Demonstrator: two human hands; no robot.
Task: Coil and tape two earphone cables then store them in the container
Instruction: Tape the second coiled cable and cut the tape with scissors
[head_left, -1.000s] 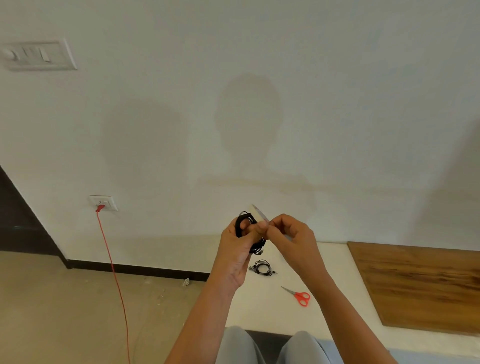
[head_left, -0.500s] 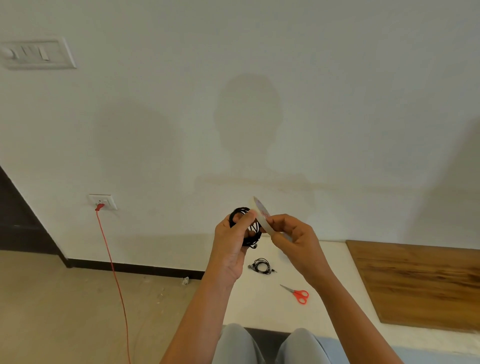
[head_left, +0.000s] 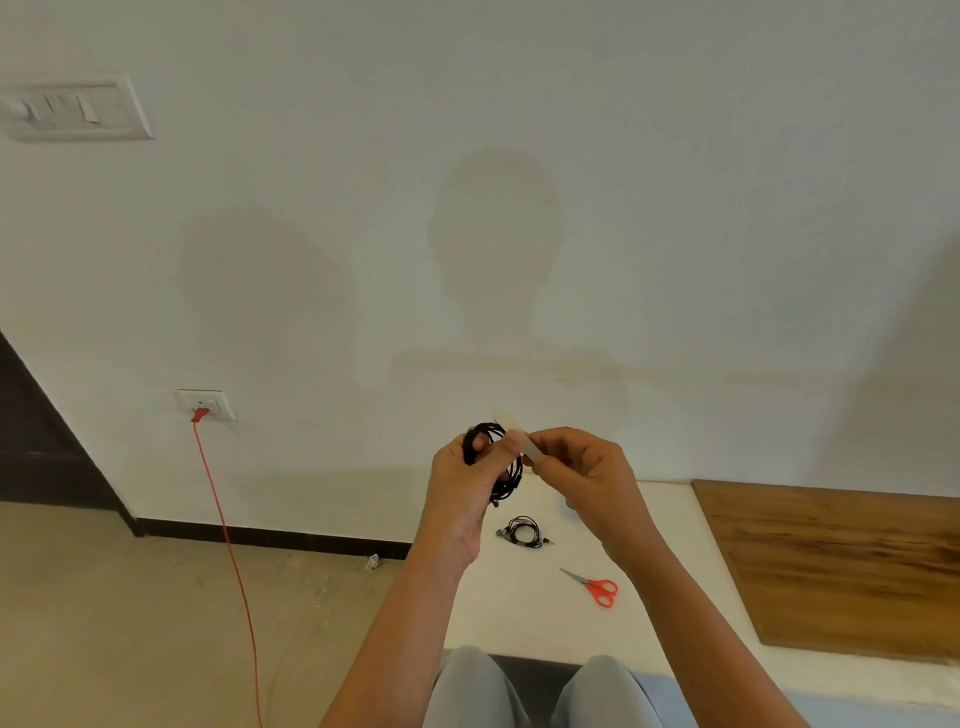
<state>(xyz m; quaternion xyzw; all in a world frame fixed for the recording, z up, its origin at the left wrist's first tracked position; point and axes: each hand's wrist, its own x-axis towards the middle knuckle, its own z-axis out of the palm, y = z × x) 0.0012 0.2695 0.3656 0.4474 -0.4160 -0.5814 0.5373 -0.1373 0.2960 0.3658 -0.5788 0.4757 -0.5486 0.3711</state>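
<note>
Head view: left hand (head_left: 461, 491) curls fingers round coiled cable (head_left: 512, 479); right hand (head_left: 584, 467) fingers pinch tape strip (head_left: 529, 447).

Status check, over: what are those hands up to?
Left hand grips black coil. Right hand pinches tape strip. Second coil on table. Nothing blocking.

text: none legible | labels: none (wall plates too blurred)

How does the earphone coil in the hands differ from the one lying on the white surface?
The held coil is gripped in the left hand, raised; the lying coil rests untouched on the white surface. The right hand pinches a tape strip at the held coil; none touches the lying coil. Both are black and coiled.
</note>
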